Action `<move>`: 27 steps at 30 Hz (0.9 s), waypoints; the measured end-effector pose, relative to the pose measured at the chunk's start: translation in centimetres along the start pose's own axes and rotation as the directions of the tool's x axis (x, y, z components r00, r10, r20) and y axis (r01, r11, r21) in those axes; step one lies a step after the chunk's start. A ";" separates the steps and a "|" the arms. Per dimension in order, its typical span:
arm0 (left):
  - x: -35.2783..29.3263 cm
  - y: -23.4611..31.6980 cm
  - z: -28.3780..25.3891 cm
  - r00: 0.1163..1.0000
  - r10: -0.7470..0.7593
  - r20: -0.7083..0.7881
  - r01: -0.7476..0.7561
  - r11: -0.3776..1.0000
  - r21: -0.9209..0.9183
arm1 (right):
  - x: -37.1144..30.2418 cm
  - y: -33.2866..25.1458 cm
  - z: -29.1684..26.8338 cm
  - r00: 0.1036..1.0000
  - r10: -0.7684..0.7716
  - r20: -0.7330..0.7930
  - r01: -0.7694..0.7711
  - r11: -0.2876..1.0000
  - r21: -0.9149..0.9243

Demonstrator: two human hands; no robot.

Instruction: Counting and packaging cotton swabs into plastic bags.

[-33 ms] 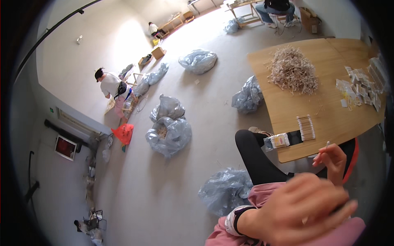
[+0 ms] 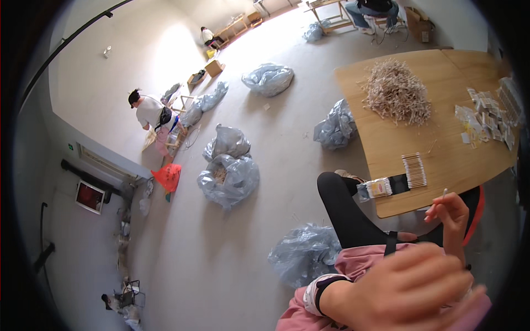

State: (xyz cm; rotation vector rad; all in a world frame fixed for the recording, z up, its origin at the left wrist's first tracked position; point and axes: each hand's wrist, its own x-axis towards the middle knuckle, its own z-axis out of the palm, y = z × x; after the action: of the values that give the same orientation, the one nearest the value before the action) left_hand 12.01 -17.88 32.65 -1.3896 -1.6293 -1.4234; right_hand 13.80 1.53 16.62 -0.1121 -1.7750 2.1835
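My left hand [image 2: 411,287] is large in the foreground, knuckles toward me, its fingers smeared by motion; whether it holds anything is hidden. Beyond it, my right hand [image 2: 450,212] is raised beside the table's near edge. A cotton swab [image 2: 445,193] is pinched between its thumb and fingers, white tip up. On the wooden table [image 2: 458,149], a neat row of cotton swabs [image 2: 414,171] lies beside a dark flat piece [image 2: 398,184]. Left of that, at the edge, is a clear packet of swabs [image 2: 379,188]. A big loose heap of cotton swabs [image 2: 396,92] covers the far part.
Several small clear packets [image 2: 486,118] lie at the table's right. Grey plastic bags [image 2: 334,127] stand by the table, near my leg [image 2: 345,215] and across the floor, one open bag [image 2: 229,185] with contents. A person [image 2: 152,113] stands at the left; another sits at the back.
My left hand has shifted slightly downward, its fingers still blurred. The right hand keeps its pinch on the cotton swab. The whole view has moved a little.
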 end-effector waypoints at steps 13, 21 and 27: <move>-2.6 -5.1 0.5 0.938 -0.058 -0.340 0.132 0.972 0.197 | 2.4 5.5 -1.5 0.976 0.215 -0.025 -0.216 0.974 -0.071; -11.9 -13.6 4.7 0.650 -0.759 -0.035 0.748 0.648 -0.146 | 4.5 5.0 0.1 0.959 0.004 0.283 0.142 0.859 -0.493; -17.5 -14.5 7.4 0.539 -0.839 0.075 0.822 0.505 -0.262 | 4.8 5.6 -1.1 0.946 0.092 0.310 0.113 0.805 -0.582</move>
State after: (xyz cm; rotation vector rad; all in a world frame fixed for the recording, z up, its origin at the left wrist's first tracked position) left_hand 5.45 -15.27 9.83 -0.5881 -2.2755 -2.2655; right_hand 8.41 2.98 11.70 0.1271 -2.5942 1.6145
